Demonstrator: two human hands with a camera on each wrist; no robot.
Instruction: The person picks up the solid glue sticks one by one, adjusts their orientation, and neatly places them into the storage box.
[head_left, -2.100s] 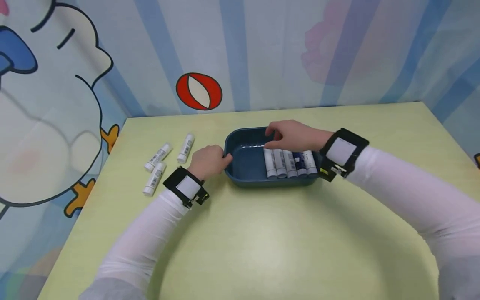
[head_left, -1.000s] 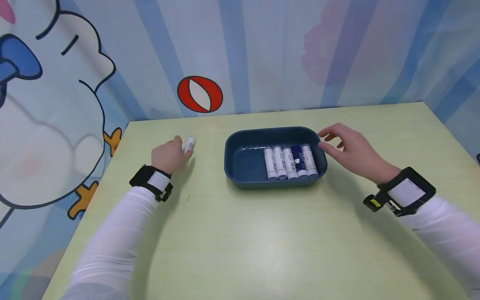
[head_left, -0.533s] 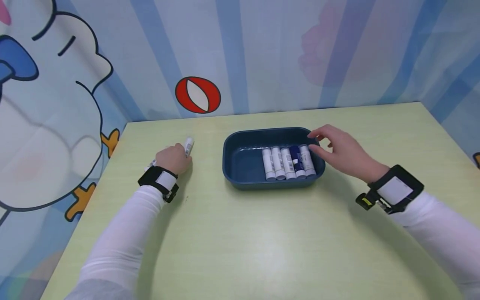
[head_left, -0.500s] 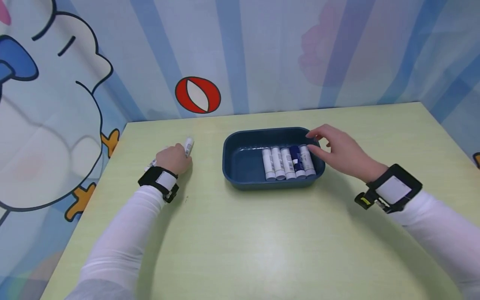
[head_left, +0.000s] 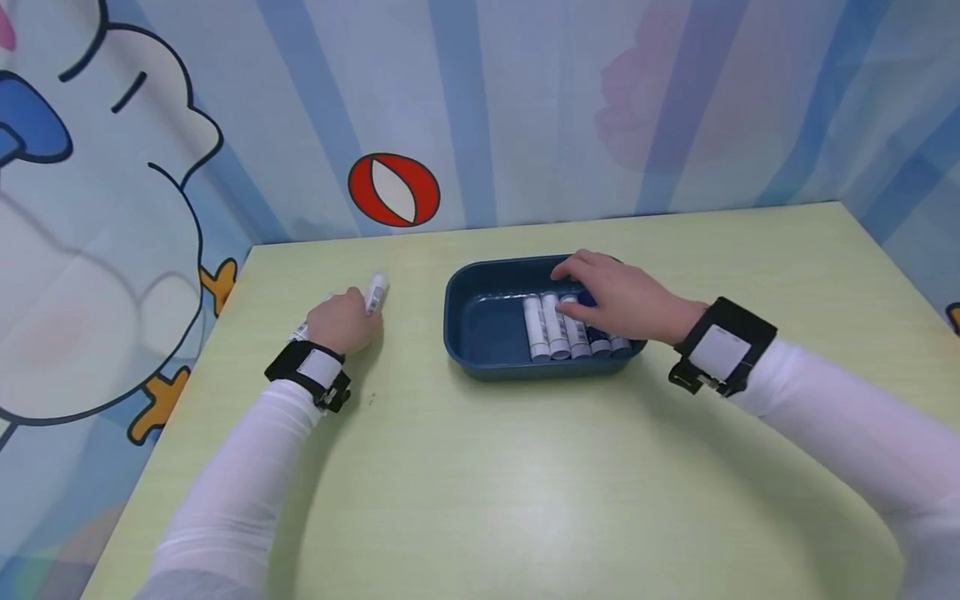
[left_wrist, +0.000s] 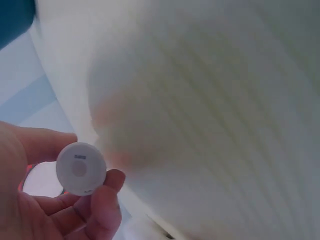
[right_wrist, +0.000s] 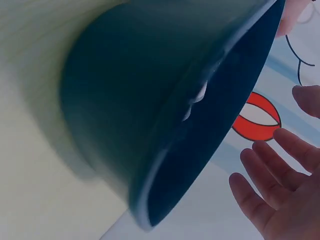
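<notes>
My left hand point(head_left: 342, 322) is at the back left of the table, thumb and fingers pinching a white glue stick point(head_left: 377, 292). In the left wrist view the round end of that glue stick point(left_wrist: 80, 170) faces the camera. Part of another glue stick point(head_left: 299, 332) shows past the hand, mostly hidden. A dark blue tray point(head_left: 480, 321) holds a row of several glue sticks point(head_left: 556, 327), mostly white, one with a navy label. Over the row's right half hovers my right hand point(head_left: 622, 298), fingers spread and grasping nothing, hiding parts of the sticks there.
The pale yellow table point(head_left: 480, 475) runs back to a cartoon-printed cloth wall point(head_left: 517, 108). The tray's side wall point(right_wrist: 115, 90) stands close to the right hand in the right wrist view.
The left hand has left the tray's left rim and taken hold of a glue stick. My right hand drew back to the tray's right end, then moved left over the row again.
</notes>
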